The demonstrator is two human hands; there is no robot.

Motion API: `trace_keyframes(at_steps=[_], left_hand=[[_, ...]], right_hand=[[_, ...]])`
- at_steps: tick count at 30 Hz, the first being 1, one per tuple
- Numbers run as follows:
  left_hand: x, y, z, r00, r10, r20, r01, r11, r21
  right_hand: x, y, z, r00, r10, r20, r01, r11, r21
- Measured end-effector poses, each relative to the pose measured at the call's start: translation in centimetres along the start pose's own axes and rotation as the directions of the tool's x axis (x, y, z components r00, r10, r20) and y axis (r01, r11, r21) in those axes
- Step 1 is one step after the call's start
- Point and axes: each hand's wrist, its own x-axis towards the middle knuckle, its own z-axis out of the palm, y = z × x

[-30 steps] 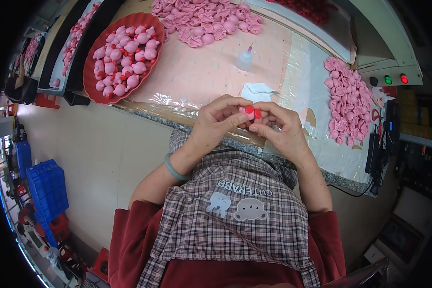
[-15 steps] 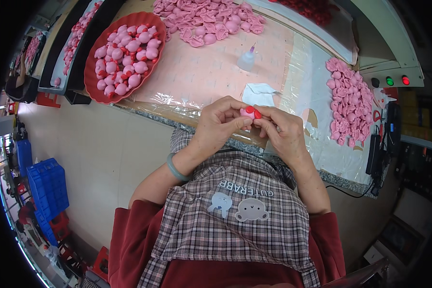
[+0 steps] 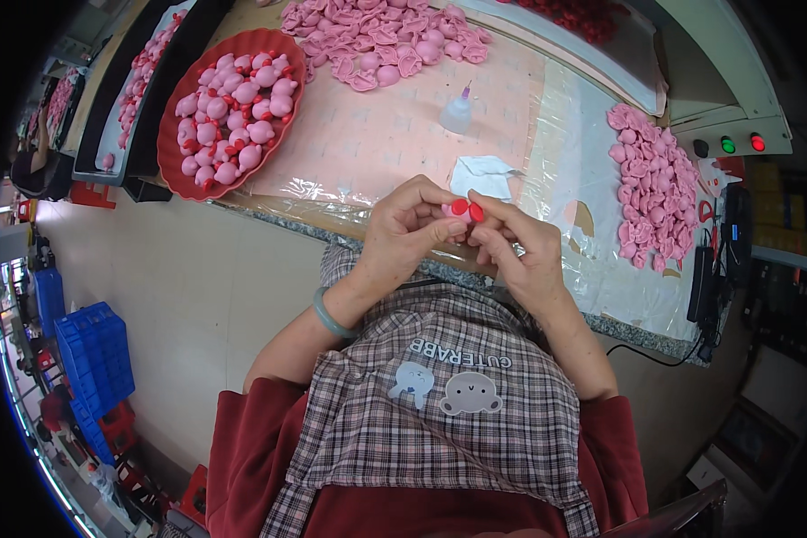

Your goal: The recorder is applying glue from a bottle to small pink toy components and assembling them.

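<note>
Close to the table's front edge, a small pink piece with red parts (image 3: 462,211) is pinched between both hands. My left hand (image 3: 410,220) grips its pink side with thumb and fingers. At its red side, my right hand (image 3: 520,238) has its thumb and fingertips closed against it. The fingers cover much of the piece, so its full shape is hidden. Just beyond the hands lies a folded white cloth (image 3: 484,177). Farther back stands a small translucent squeeze bottle (image 3: 456,115) with a purple needle tip.
A red scalloped bowl (image 3: 172,170) of pink-and-red pieces stands at the left. Loose pink pieces (image 3: 381,45) are heaped at the back, with another pink heap (image 3: 653,193) at the right. A black tray (image 3: 148,134) lies far left; a machine with lit buttons (image 3: 735,134) is at the right.
The held piece has shifted slightly left and turned a little, showing more of its red parts. The fingers of my right hand have changed position on it. Both hands still hold it.
</note>
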Motion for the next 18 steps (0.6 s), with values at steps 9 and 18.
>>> trace_keyframes(at_steps=[9, 18], left_hand=[[-0.1, 1.3, 0.1, 0.978, 0.166, 0.127, -0.181, 0.977, 0.116], [-1.2, 2.6, 0.5, 0.985, 0.116, 0.124, -0.116, 0.993, -0.007]], right_hand=[[-0.2, 0.0, -0.1, 0.916, 0.333, 0.223, -0.397, 0.680, 0.617], [-1.3, -0.5, -0.2, 0.998, 0.063, -0.002, -0.060, 0.962, 0.267]])
